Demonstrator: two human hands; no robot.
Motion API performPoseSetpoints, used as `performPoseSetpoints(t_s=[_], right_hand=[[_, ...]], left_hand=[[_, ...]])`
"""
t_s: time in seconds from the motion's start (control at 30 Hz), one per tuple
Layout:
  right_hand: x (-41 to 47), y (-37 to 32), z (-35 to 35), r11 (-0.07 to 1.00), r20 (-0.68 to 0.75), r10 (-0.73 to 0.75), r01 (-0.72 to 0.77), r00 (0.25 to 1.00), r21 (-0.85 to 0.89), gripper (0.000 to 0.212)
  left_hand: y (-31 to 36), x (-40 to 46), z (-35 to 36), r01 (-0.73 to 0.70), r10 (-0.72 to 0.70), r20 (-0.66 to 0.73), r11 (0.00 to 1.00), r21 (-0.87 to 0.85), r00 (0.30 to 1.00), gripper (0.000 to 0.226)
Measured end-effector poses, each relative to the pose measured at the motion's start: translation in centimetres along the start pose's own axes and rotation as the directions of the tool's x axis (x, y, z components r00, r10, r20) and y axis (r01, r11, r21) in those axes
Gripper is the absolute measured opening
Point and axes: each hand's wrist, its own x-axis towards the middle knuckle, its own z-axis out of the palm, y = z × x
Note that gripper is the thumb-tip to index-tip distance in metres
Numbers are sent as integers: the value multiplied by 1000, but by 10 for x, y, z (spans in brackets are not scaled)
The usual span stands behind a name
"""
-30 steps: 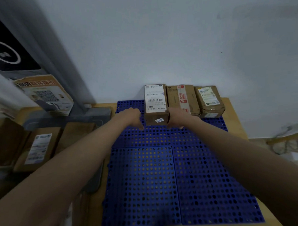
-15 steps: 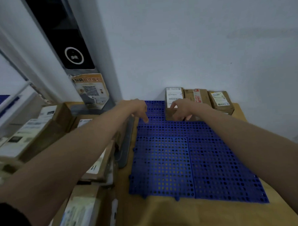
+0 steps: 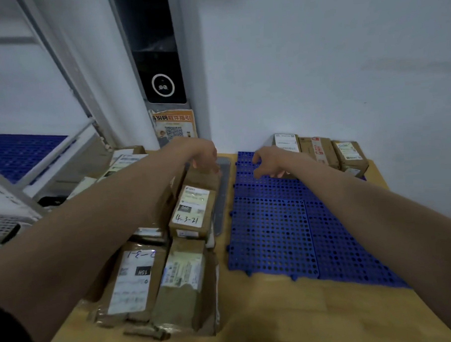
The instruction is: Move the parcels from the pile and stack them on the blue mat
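**Three parcels down, going for number four off the pile**

So my left hand (image 3: 203,156) is over the pile (image 3: 155,251) at about 10 o'clock from the middle of the table, fingers loosely curled and hanging above the far end of the box marked 4-3-21 (image 3: 192,211). Holding nothing; can't really tell if the fingertips touch the cardboard. My right hand (image 3: 269,162) is at 12 o'clock over the far edge of the blue mat (image 3: 271,233), relaxed, half open, empty too.

The row on the mat sits up at 1 o'clock against the wall (image 3: 318,63): the white-label parcel (image 3: 286,142), the taped parcel (image 3: 318,151) touching it, and the end parcel (image 3: 350,155) right beside that.

My take on doing this bit well:

- The 4-3-21 box sits on top of the heap and looks like the easy one, so grab that, not something buried.
- Get a hand on each long side before lifting. It leans on stuff underneath, and a one-handed yank could drag the neighbours along.
- Mind the grey strip (image 3: 221,194) between pile and mat, lift over it.
- Set it down flush next to the white-label one at 12 o'clock so the row stays square for stacking later.
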Motion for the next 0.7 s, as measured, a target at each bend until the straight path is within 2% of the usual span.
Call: performPoseSetpoints(t_s=[0.3, 0.53, 0.7], right_hand=[[-4, -48, -6, 993, 7, -68, 69, 998, -92, 48], [27, -50, 5, 992, 48, -112, 114, 993, -52, 45], [55, -38, 26, 996, 120, -95, 94, 988, 14, 44]], left_hand=[[-37, -17, 0, 57, -58, -32, 997, -49, 998, 57], [-45, -4, 6, 100, -99, 39, 994, -40, 994, 35], [-45, 24, 18, 143, -138, 96, 988, -55, 986, 42]])
